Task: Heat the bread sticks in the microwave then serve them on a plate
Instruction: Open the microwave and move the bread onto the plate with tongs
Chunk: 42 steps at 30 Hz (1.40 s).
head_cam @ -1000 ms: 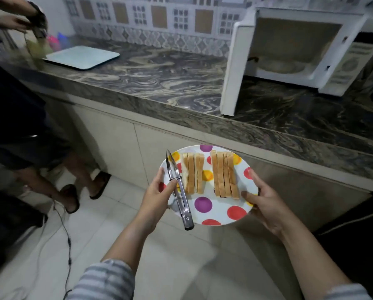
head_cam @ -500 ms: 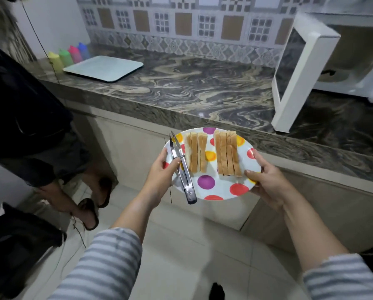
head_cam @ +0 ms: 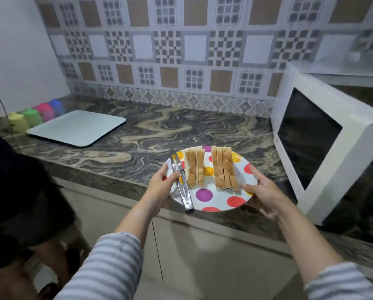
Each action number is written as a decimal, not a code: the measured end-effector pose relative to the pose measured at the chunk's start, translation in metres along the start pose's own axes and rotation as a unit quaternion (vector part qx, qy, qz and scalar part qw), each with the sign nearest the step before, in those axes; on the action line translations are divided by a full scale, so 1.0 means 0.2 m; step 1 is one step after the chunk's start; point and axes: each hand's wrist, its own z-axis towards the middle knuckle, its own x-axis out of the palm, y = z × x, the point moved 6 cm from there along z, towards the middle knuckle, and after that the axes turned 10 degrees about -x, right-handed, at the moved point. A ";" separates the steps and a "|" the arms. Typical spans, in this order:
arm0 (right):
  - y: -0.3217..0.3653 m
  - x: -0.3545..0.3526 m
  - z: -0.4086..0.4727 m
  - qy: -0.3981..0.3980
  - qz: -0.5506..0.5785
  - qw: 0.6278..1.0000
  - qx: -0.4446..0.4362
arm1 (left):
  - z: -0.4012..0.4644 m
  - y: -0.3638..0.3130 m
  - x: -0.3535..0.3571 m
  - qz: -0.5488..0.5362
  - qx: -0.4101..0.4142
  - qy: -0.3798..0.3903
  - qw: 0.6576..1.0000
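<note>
You held the polka-dot plate (head_cam: 205, 198) with both hands: your left hand (head_cam: 159, 187) also pinned the metal tongs (head_cam: 181, 180) at its rim, your right hand (head_cam: 263, 195) gripped the opposite edge. The bread sticks (head_cam: 211, 167) lay loose on it, in the lower middle of the frame over the worktop (head_cam: 151, 135) edge. A tilt could have let them or the tongs slide off.

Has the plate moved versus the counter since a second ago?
Yes. The plate has gone forward: earlier it was short of the counter edge, now it overlaps the countertop.
</note>
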 end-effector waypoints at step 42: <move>0.03 -0.08 0.96 -0.208 -0.396 0.892 0.066 | 1.20 -0.11 0.10 0.171 -0.141 -0.162 0.962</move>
